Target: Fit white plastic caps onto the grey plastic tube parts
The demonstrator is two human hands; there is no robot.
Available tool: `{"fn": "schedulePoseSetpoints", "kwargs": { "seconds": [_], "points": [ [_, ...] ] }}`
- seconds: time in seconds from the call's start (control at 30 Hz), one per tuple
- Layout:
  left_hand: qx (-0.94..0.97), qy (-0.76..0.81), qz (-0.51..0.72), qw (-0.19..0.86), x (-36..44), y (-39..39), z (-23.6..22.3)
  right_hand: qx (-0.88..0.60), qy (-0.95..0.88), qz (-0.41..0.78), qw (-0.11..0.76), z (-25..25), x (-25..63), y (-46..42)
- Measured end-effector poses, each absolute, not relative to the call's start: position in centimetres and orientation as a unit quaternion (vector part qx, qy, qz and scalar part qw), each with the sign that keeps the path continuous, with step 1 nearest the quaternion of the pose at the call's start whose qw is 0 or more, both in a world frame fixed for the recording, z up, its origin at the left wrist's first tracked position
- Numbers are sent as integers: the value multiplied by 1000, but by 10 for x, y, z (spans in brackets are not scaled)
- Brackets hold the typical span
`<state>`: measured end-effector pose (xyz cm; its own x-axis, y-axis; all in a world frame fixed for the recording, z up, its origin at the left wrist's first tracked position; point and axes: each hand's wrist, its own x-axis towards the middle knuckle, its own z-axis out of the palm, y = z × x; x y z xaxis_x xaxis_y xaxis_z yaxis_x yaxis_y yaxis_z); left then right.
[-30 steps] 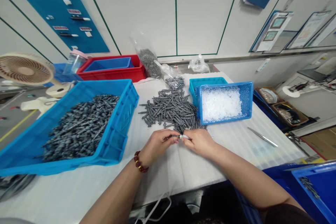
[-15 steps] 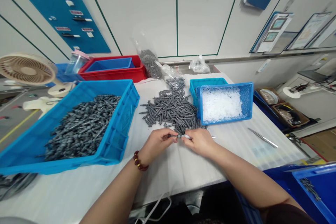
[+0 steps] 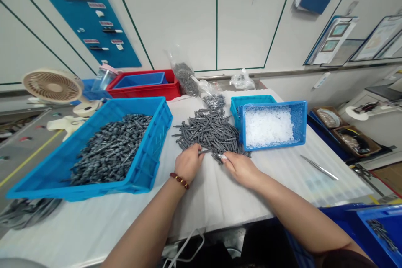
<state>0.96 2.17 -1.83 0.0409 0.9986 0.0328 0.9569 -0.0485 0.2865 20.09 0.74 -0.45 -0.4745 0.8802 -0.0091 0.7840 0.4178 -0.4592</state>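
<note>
Both hands at gray parts (image 3: 211,132) — left hand (image 3: 188,162) curled, grip hidden; right hand (image 3: 241,170) fingers (image 3: 227,160) shut on a white tip (image 3: 222,156).

Passage is afforded across the white sheet-covered workbench (image 3: 216,205) toward the tweezers (image 3: 318,167), while reach is obstructed leftward by the blue plastic crate (image 3: 160,134) and forward by the pile of grey parts (image 3: 210,130) and the blue tray of white pieces (image 3: 301,125).

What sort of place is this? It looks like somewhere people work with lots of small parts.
It's probably a small factory assembly or parts-handling room. A blue plastic crate is heaped with grey parts, a loose pile of grey parts lies on a white-covered workbench, and steel tweezers lie nearby.
</note>
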Motion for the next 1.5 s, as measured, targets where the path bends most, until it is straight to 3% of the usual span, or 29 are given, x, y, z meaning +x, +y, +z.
{"fn": "schedulePoseSetpoints", "kwargs": {
  "seconds": [0.3, 0.43, 0.6, 0.73, 1.0, 1.23, 1.5],
  "points": [
    [680, 724, 9, 113, -3, 24, -11, -510, -831, 207, 78, -2, 202, 7],
    [686, 711, 62, 138, -9, 21, -8, -514, -830, 202, 74, -4, 203, 9],
    [635, 574, 318, 409, -1, 17, -5, -518, -830, 196, 74, -7, 203, 10],
    [577, 497, 346, 548, 5, 15, -8, -516, -831, 193, 75, -8, 203, 11],
    [662, 470, 294, 504, 6, 13, -15, -499, -847, 173, 55, -8, 203, 10],
    [751, 471, 246, 393, 4, 10, -17, -502, -853, 141, -4, 0, 201, 7],
    [773, 466, 220, 370, 3, 11, -15, -488, -857, 161, -19, 3, 202, 7]
  ]
}}
